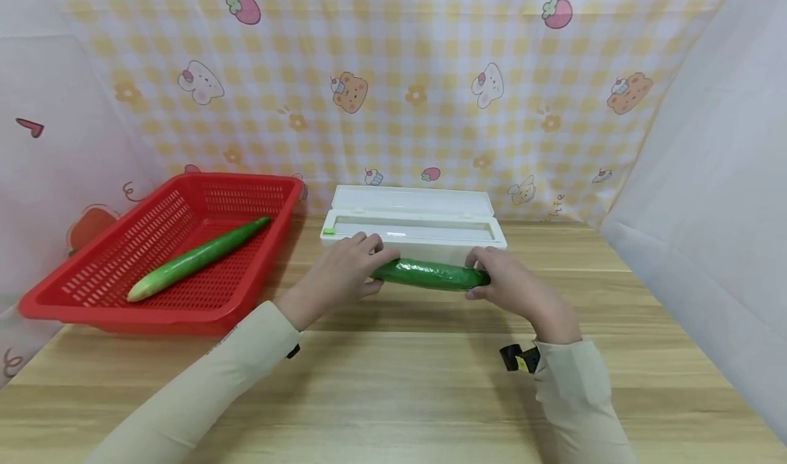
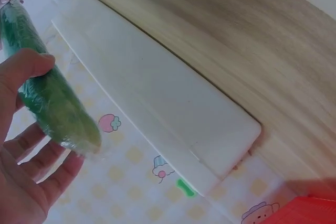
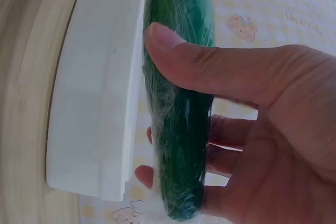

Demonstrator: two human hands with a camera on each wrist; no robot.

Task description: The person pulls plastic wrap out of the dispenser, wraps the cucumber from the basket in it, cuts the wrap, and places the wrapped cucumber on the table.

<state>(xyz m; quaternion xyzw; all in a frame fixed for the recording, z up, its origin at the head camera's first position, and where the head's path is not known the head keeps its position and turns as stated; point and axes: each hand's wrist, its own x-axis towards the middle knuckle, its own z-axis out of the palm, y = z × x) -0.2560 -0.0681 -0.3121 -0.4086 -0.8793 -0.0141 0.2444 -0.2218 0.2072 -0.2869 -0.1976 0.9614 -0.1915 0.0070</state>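
Note:
A green cucumber [image 1: 430, 275] wrapped in clear cling film is held level above the table, in front of a white cling film dispenser [image 1: 413, 230]. My left hand [image 1: 347, 269] grips its left end, thumb on the near side. At the other end, my right hand [image 1: 510, 281] pinches it between thumb and fingers. The right wrist view shows the wrinkled film around the cucumber [image 3: 181, 103] under the right thumb [image 3: 178, 56]. In the left wrist view, loose film sticks out past the pale end of the cucumber [image 2: 68, 114].
To the left stands a red plastic basket [image 1: 246, 307] with a second, unwrapped cucumber [image 1: 199, 257] lying in it. The dispenser's lid [image 1: 412, 199] is raised, and a small green slider [image 1: 329, 231] sits at its left end. A patterned curtain [image 1: 393, 143] hangs behind.

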